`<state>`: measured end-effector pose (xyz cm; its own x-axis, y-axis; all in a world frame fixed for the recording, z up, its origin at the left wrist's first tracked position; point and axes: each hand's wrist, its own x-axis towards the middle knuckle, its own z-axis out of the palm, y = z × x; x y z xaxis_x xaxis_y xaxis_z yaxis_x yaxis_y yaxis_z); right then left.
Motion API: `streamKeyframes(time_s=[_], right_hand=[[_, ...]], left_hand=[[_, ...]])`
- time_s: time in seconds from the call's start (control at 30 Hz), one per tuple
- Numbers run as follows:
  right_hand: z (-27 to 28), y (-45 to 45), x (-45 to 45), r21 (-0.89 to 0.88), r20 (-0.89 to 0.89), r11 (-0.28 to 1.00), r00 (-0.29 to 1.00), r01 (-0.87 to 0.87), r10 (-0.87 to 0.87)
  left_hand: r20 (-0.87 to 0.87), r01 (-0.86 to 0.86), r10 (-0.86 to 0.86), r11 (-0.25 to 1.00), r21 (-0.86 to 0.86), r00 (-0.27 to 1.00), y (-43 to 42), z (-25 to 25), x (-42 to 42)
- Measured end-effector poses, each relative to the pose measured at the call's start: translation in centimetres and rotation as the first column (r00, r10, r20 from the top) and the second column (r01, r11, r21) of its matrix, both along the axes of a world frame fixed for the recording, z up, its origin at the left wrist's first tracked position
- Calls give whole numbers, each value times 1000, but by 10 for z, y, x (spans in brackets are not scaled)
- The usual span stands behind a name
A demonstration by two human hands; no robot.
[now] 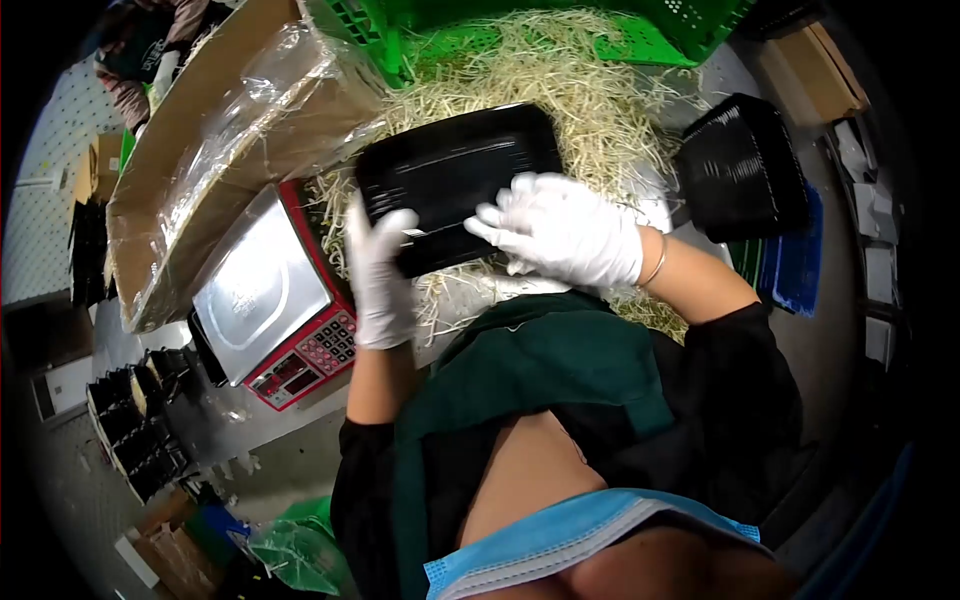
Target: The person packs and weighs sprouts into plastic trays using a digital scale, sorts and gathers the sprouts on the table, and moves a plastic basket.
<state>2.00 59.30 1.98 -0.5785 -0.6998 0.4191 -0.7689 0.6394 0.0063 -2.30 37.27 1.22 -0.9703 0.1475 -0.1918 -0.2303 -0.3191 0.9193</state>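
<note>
A black plastic tray [460,170] is held tilted in front of me, above a heap of bean sprouts [600,100]. My left hand [380,275], in a white glove, grips the tray's left end with the thumb over its rim. My right hand [570,230], also gloved in white, is at the tray's near right side with its fingers curled together. Whatever the right fingers hold, if anything, is hidden. Inside the tray I make out only dark, shiny plastic.
Left of the tray stands a red scale [270,300] with a steel plate, beside a cardboard box [210,180] lined with clear plastic. Stacked black trays [745,170] are at right. A green crate [650,40] lies behind the sprouts. Another person's sleeve [125,95] shows top left.
</note>
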Motion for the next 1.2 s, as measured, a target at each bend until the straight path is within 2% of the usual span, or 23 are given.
streamKeyframes(time_s=[0.1, 0.17, 0.2, 0.23, 0.27, 0.33, 0.37, 0.4, 0.43, 0.47, 0.5, 0.6, 0.7, 0.73, 0.8, 0.87, 0.9, 0.93, 1.0, 1.03, 1.07, 1.13, 1.2], right_hand=[[-5, 59, -45, -148, 183, 932, 935, 331, -303], [-65, 119, -66, 152, 33, 733, 738, 663, -674], [-85, 128, -74, 422, -69, 457, 531, 783, -845], [-117, 144, -87, 410, -152, 507, 605, 758, -782], [-121, 149, -105, 413, -145, 520, 618, 747, -773], [-119, 155, -139, 450, -42, 695, 790, 561, -611], [-99, 150, -160, 623, 217, 603, 630, 499, -746], [-112, 165, -179, 416, 291, 785, 751, 458, -593], [-107, 159, -190, 498, 267, 737, 727, 457, -632], [-90, 145, -206, 577, 238, 681, 704, 451, -669], [-34, 99, -206, 723, 441, 584, 404, 368, -801], [-52, 70, -197, 686, 143, 657, 829, 311, -541], [-64, 69, -229, 738, 329, 654, 757, 166, -565], [-58, 70, -238, 740, 325, 651, 757, 169, -567], [-46, 75, -259, 789, 565, 614, 364, 26, -741], [-25, 98, -262, 662, 630, 668, 230, 340, -742], [-48, 133, -286, 582, 759, 638, -54, 505, -649], [-72, 171, -308, 529, 838, 545, -300, 651, -455], [-66, 209, -311, 346, 921, 709, -80, 614, -381], [-100, 236, -316, 183, 861, 665, 208, 724, -463], [-124, 254, -322, 180, 864, 672, 211, 719, -457], [-151, 269, -333, 122, 869, 399, 97, 909, -485], [-113, 216, -308, 159, 773, 399, 137, 903, -619]], left_hand=[[-57, -415, 411, 892, -180, 910, -93, 0, -14], [14, -621, 621, 784, 2, 784, -190, -25, -26], [5, -682, 682, 732, -17, 732, -238, -44, -22], [-129, -720, 725, 613, -325, 676, -200, -6, -10], [-261, -654, 647, 491, -576, 716, -235, -24, -11], [-761, -699, 211, -304, -648, 614, -200, -3, 4], [-802, -770, -63, -334, -544, 594, -193, -1, 7], [-789, -828, -251, -135, -544, 560, -174, -8, 5], [-444, -456, -206, -16, -890, 872, -161, -27, 19], [-434, -514, -519, -11, -858, 737, -114, -20, 19], [-236, -367, -654, -69, -928, 719, -90, -40, 22], [-56, -302, -820, -145, -942, 570, -46, -79, -10], [-16, -464, -876, -239, -853, 482, -21, -97, -60], [-124, -412, -884, -83, -908, 450, -14, -100, -74], [-235, -350, -873, 79, -933, 428, -5, -102, -86], [274, 63, -836, -278, -958, 475, 3, -90, -94], [13, 42, -859, 10, -999, 511, -6, -93, -93], [17, 50, -857, 10, -999, 515, -9, -93, -93], [-224, 111, -575, 488, -866, 787, -13, -92, -93], [-337, -82, -529, 447, -891, 779, -16, -99, -100], [-465, -226, -555, 445, -866, 690, -16, -94, -111], [159, 385, -351, 847, -366, 923, -28, -118, -124], [83, 371, -367, 853, -366, 926, -25, -121, -128]])
